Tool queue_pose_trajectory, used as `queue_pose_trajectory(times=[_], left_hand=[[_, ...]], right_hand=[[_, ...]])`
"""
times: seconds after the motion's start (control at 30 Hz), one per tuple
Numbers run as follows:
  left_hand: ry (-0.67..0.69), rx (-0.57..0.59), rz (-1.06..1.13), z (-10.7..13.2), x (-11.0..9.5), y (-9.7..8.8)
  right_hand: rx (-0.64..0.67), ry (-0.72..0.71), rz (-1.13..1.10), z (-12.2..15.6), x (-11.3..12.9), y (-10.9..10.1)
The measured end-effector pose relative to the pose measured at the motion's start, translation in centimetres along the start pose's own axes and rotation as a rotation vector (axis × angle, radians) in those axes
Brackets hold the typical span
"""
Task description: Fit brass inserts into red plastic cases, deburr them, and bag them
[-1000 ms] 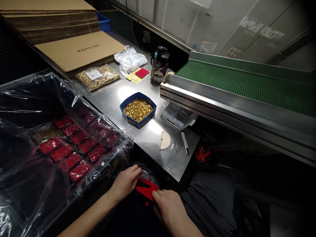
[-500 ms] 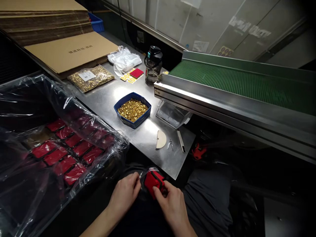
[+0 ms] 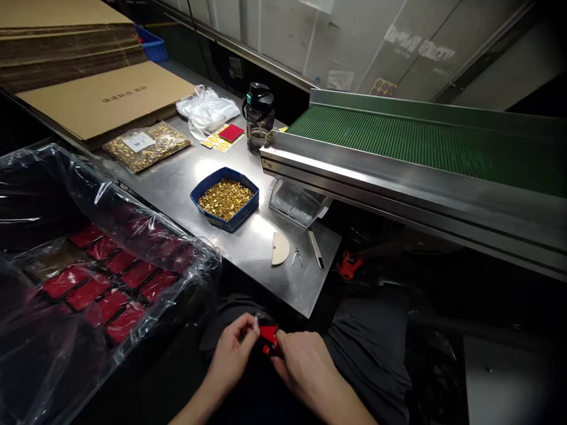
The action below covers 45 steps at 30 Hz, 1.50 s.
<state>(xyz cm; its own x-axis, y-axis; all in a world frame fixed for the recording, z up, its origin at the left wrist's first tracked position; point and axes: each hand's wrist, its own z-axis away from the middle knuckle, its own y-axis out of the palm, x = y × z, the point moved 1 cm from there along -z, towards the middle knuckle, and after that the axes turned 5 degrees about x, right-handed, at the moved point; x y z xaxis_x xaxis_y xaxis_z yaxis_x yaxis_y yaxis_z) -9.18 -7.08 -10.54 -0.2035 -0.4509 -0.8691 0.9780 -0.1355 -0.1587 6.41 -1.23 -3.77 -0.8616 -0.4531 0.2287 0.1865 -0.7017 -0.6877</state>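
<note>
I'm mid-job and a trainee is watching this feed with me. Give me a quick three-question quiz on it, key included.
1. True or false: the blue tray holds loose red pouches.

2. The bottle stands:
A on the green belt
B beside the belt's end
C inside the tray

3. Fill in a colour: the item in the right hand is partly ____.

Key: 1 false, it holds small gold pieces; 2 B; 3 red.

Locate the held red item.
In the head view, the red item is low centre, between the left hand and right hand, below the metal table.
</note>
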Motion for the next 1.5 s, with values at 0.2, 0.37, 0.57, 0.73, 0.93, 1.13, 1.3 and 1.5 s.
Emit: queue_pose_trajectory(times=[0.2, 0.37, 0.57, 0.73, 0.93, 1.13, 1.3, 1.5], left_hand=[[0.184, 0.087, -0.012, 2.0, -1.9, 0.9], [0.299, 0.089, 0.008, 1.7, -2.0, 0.9], [0.312, 0.302, -0.031, 0.8, -2.2, -1.5], [0.112, 0.323, 0.049, 0.7, -0.6, -0.9], [-0.078, 0.318, 0.524, 0.3, 0.8, -0.6], [-0.084, 0.515, 0.603, 0.3, -0.7, -3.1], [-0.070, 0.669, 0.552, -0.1, 0.4, -3.9], [0.045, 0.712, 0.580, -0.2, -0.7, -3.5]], right_hand=[[-0.002, -0.081, -0.004, -0.1, -0.3, -0.7], [-0.045, -0.064, -0.071, 0.3, -0.8, -1.3], [0.255, -0.129, -1.174, -1.8, -3.5, -0.4], [0.334, -0.206, -1.461, -2.5, -5.4, 1.3], [-0.007, -0.238, -1.142, -0.7, -5.0, 3.4], [-0.099, -0.195, -1.721, -1.2, -5.0, 4.9], [-0.074, -0.289, -1.356, 0.6, -3.4, 2.7], [-0.200, -0.520, -0.488, 3.1, -0.8, 0.2]])
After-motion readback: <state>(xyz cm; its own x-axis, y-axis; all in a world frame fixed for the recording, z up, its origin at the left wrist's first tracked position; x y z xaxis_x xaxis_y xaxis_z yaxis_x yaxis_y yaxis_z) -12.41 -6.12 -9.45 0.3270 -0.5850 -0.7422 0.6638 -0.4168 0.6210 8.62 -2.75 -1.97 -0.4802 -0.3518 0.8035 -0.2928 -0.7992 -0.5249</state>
